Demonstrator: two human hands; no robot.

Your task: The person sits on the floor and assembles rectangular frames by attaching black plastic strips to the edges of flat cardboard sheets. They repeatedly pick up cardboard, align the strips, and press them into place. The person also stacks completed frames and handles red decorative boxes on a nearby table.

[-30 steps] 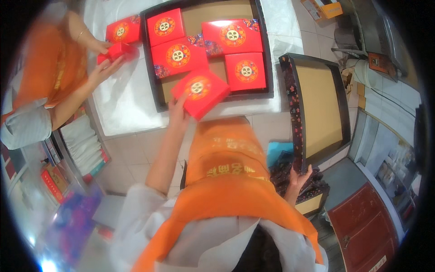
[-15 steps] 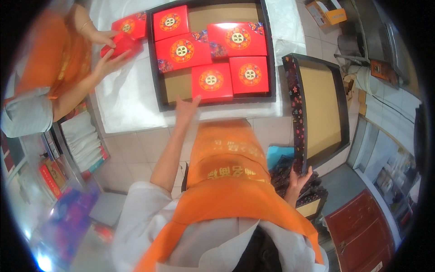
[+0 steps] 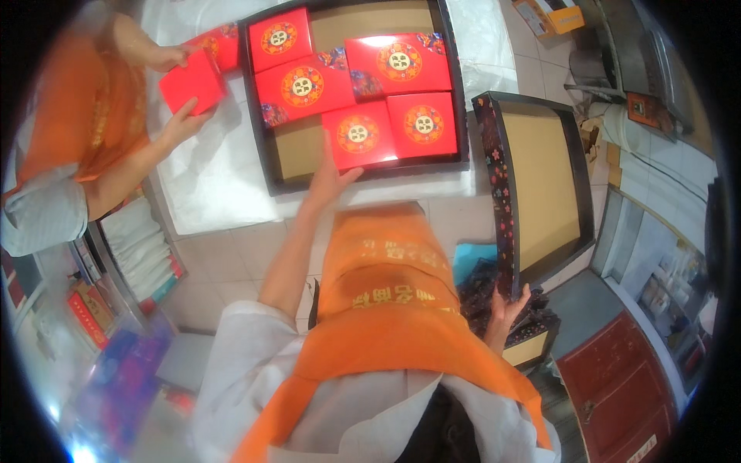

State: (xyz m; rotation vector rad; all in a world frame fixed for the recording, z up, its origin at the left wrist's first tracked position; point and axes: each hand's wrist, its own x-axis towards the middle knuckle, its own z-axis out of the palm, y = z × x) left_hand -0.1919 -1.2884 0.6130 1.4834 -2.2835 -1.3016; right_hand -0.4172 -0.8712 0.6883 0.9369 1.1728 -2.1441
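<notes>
White tabletop (image 3: pixel 208 185), hands (image 3: pixel 333 184) (image 3: pixel 506 309) far apart, left outstretched

A tray (image 3: pixel 295 156) lies on the table (image 3: pixel 216 193), before the person. In it sit five boxes (image 3: pixel 398 63): one far left, one nearer on the left, one right of that, and two side by side along the near wall. The left hand (image 3: pixel 330 184) is at the near left corner of that pair. A second tray (image 3: pixel 544 185) stands right of the table, right hand (image 3: pixel 507 309) at its near end. Left of the tray, a co-worker (image 3: pixel 93 100) holds a sixth box (image 3: pixel 193 83); a seventh box (image 3: pixel 228 48) lies behind it.
</notes>
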